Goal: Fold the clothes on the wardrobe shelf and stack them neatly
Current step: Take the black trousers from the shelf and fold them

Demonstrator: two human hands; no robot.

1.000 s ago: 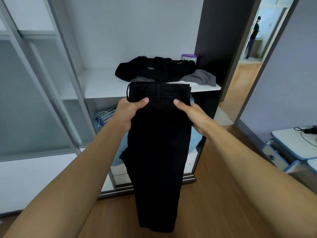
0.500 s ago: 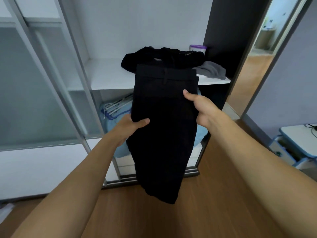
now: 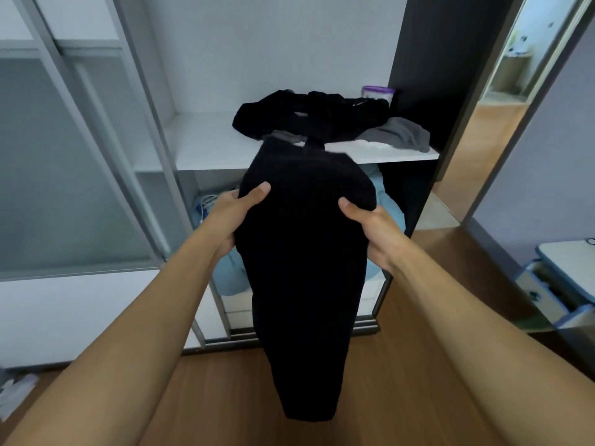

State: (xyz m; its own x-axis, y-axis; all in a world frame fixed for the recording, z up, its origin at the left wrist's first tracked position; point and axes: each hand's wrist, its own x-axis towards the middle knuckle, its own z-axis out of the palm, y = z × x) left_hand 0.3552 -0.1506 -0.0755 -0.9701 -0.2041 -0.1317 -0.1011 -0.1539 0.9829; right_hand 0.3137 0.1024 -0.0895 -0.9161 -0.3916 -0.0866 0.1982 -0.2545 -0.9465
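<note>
Fingers of the left hand (image 3: 236,214) and right hand (image 3: 370,226) clamp each side of the trousers (image 3: 306,268), draped in mid-air before the shelf's (image 3: 206,149) front edge, likely keeping the fold square for stacking.

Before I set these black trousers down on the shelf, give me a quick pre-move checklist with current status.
1. Grip of left hand on black trousers: ok, thumb on top.
2. Grip of right hand: ok, thumb on top.
3. Bare spot on shelf left of the black pile: ok.
4. Fold finished: not ok, the lower part hangs below both hands.
5. Edges lined up: cannot tell, fabric too dark.
</note>
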